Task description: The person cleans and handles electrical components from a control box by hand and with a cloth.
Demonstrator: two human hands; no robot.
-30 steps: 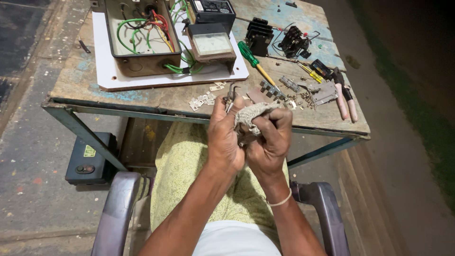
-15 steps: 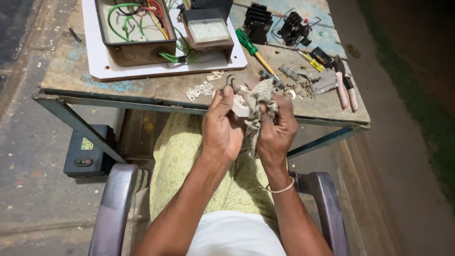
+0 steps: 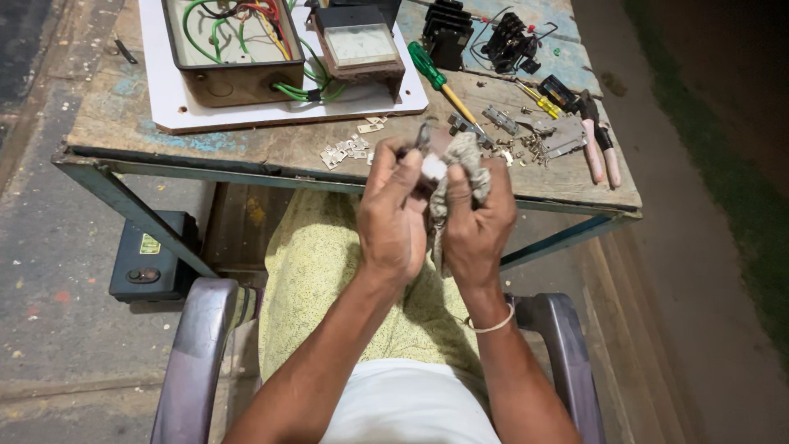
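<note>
I sit in a chair at a worn wooden table point(image 3: 246, 148). My left hand point(image 3: 393, 210) pinches a small dark metal part point(image 3: 422, 140) that sticks up above its fingers. My right hand point(image 3: 477, 222) grips a grubby grey rag point(image 3: 460, 168), bunched against that part. Both hands meet just below the table's front edge, over my lap in yellow-green cloth point(image 3: 329, 271). Most of the part is hidden by fingers and rag.
On the table: a white board point(image 3: 177, 111) bearing a brown box with green and red wires point(image 3: 230, 45) and a meter point(image 3: 359, 45), a green-handled screwdriver point(image 3: 440, 82), black components point(image 3: 448, 33), pliers point(image 3: 598, 148), small loose metal pieces point(image 3: 345, 152). A black box point(image 3: 152, 255) sits on the floor at left.
My hands stayed together and shifted slightly up towards the table edge, the rag turning around the part. The view moved a little closer to the table.
</note>
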